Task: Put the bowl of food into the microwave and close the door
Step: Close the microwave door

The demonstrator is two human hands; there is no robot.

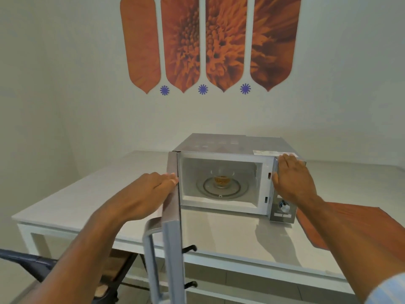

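A microwave door (173,227) swings wide toward the camera, its handle (151,249) at the near edge. A person's left hand (144,194) lies flat against the door's outer face, fingers extended, gripping nothing. The right hand (292,178) rests open-palmed on the top right corner of the microwave (230,143), above the control dial (284,207). The bowl of food (221,181) sits on the glass turntable (236,191) inside. An orange mat (350,216) lies on the white table (87,194) beside the oven.
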